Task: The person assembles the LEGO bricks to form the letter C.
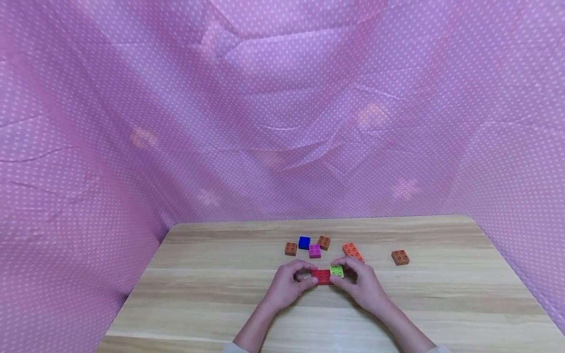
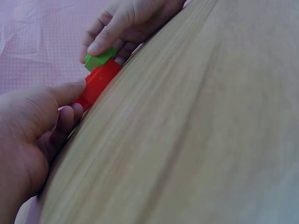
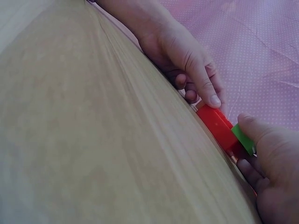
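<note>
Between thumb and fingers, my left hand (image 1: 286,285) grips the left end of a red toy brick (image 1: 322,277) low on the table. My right hand (image 1: 363,284) pinches a smaller lime-green brick (image 1: 336,271) over the red brick's right end. In the left wrist view the green brick (image 2: 100,59) sits slightly tilted at the top of the red brick (image 2: 99,84). The right wrist view shows the red brick (image 3: 217,127) with the green brick (image 3: 243,138) against its upper edge, under the right thumb.
Beyond my hands lie a brown brick (image 1: 291,249), a blue brick (image 1: 304,242), a magenta brick (image 1: 315,251) and another brown brick (image 1: 324,242). A long orange brick (image 1: 352,252) lies behind my right hand. Farther right is a brown brick (image 1: 400,257). Pink dotted cloth (image 1: 282,122) surrounds the wooden table (image 1: 198,289).
</note>
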Available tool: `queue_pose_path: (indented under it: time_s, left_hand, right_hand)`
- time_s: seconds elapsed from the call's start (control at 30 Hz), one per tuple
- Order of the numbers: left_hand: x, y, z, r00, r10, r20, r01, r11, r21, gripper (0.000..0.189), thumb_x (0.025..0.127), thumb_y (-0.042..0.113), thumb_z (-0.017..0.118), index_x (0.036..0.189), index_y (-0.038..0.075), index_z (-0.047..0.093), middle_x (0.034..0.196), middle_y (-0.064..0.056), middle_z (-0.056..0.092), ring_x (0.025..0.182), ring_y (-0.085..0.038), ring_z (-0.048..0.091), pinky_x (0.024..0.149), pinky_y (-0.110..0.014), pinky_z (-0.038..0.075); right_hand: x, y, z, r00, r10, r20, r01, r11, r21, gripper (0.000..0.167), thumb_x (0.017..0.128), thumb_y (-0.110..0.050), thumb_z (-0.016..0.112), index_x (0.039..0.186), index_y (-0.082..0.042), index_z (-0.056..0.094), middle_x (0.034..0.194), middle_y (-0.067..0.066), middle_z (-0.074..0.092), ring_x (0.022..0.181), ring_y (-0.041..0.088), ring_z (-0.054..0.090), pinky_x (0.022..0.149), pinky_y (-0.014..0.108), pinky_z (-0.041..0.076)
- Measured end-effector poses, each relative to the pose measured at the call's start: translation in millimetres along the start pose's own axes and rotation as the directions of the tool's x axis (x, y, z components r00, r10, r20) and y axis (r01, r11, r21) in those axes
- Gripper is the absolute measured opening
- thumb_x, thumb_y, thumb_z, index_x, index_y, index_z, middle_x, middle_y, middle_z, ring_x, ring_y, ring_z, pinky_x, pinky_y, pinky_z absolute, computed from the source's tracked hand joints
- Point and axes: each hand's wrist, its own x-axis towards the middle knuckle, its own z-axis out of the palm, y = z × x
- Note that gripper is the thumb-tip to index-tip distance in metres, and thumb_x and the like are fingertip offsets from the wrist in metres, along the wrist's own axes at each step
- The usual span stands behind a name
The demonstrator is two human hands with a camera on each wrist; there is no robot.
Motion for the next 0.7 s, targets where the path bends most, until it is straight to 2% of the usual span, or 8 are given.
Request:
queue_pose_path:
  time_s: [0.1,0.17,0.23,0.3,0.4,0.5,0.6,0.7]
  left_hand:
    - [0.7,-2.5,-2.0,1.0,0.005,-0.022,-0.006,0.997,-0.074,0.026,0.096,0.021,0.08,0.121,0.016,0.076,0.101,0.0,0.073,0.069,-0.007,0.062,0.055,-0.022,0.055]
    - [3.1,-6.4,-6.6,0.995,0.017,-0.094,-0.028,0.992,-0.123,0.026,0.098,0.018,0.078,0.124,0.012,0.074,0.104,-0.005,0.073,0.076,-0.011,0.065,0.063,-0.023,0.059]
    - [7.5,-12.0,-13.9,0.982,0.027,-0.189,-0.064,0.98,-0.189,0.027,0.099,0.013,0.075,0.126,0.007,0.072,0.109,-0.012,0.072,0.088,-0.018,0.069,0.074,-0.027,0.062]
    - [13.6,-18.9,-23.2,0.958,0.028,-0.285,-0.093,0.972,-0.216,0.03,0.098,0.01,0.075,0.128,0.004,0.069,0.117,-0.016,0.071,0.103,-0.025,0.069,0.089,-0.031,0.062]
    - [23.2,-29.9,-39.3,0.938,0.026,-0.346,-0.112,0.967,-0.23,0.042,0.096,0.003,0.076,0.136,0.003,0.064,0.133,-0.019,0.067,0.12,-0.036,0.066,0.105,-0.041,0.057]
    - [32.5,-39.6,-53.5,0.941,0.049,-0.335,-0.119,0.974,-0.193,0.056,0.093,-0.001,0.077,0.146,0.005,0.058,0.152,-0.018,0.056,0.137,-0.041,0.055,0.118,-0.052,0.044]
    - [38.4,-44.5,-61.4,0.96,0.072,-0.271,-0.117,0.982,-0.151,0.065,0.093,0.0,0.077,0.152,0.008,0.052,0.16,-0.016,0.049,0.144,-0.042,0.048,0.125,-0.055,0.032]
    - [40.3,-45.3,-63.4,0.981,0.062,-0.183,-0.087,0.987,-0.132,0.07,0.095,0.005,0.077,0.157,0.008,0.045,0.162,-0.013,0.048,0.146,-0.039,0.047,0.126,-0.053,0.03]
  right_hand:
    - [-0.7,0,-1,1.0,0.007,0.012,-0.007,1.0,-0.005,0.037,0.088,-0.018,0.087,0.122,-0.011,0.074,0.107,-0.009,0.073,0.094,0.011,0.067,0.085,0.029,0.06]
    - [-0.7,-1,-1,1.0,0.006,0.017,-0.006,1.0,-0.007,0.038,0.088,-0.019,0.087,0.123,-0.01,0.073,0.108,-0.009,0.074,0.096,0.011,0.067,0.086,0.029,0.06]
    - [-0.6,-1,-2,1.0,0.006,0.019,-0.006,1.0,-0.007,0.038,0.088,-0.018,0.087,0.123,-0.009,0.073,0.109,-0.009,0.074,0.098,0.012,0.068,0.088,0.029,0.06]
    - [-0.5,-1,-2,1.0,0.009,0.018,-0.009,1.0,0.0,0.038,0.088,-0.016,0.087,0.123,-0.008,0.074,0.111,-0.009,0.074,0.101,0.012,0.068,0.09,0.029,0.06]
    - [0.2,-1,-1,1.0,0.016,0.026,-0.017,1.0,0.014,0.038,0.089,-0.016,0.086,0.123,-0.007,0.073,0.113,-0.008,0.074,0.103,0.012,0.068,0.092,0.03,0.06]
    - [2.2,0,0,0.999,0.036,0.032,-0.036,0.999,0.021,0.038,0.089,-0.017,0.086,0.123,-0.008,0.074,0.114,-0.007,0.074,0.103,0.012,0.068,0.092,0.029,0.06]
    - [2.9,0,0,0.998,0.056,0.031,-0.057,0.998,0.018,0.038,0.089,-0.018,0.086,0.123,-0.009,0.074,0.114,-0.009,0.074,0.102,0.012,0.068,0.092,0.029,0.059]
    - [2.9,-1,-1,0.997,0.064,0.032,-0.064,0.998,0.016,0.037,0.089,-0.018,0.086,0.123,-0.01,0.074,0.113,-0.009,0.074,0.102,0.012,0.068,0.092,0.029,0.059]
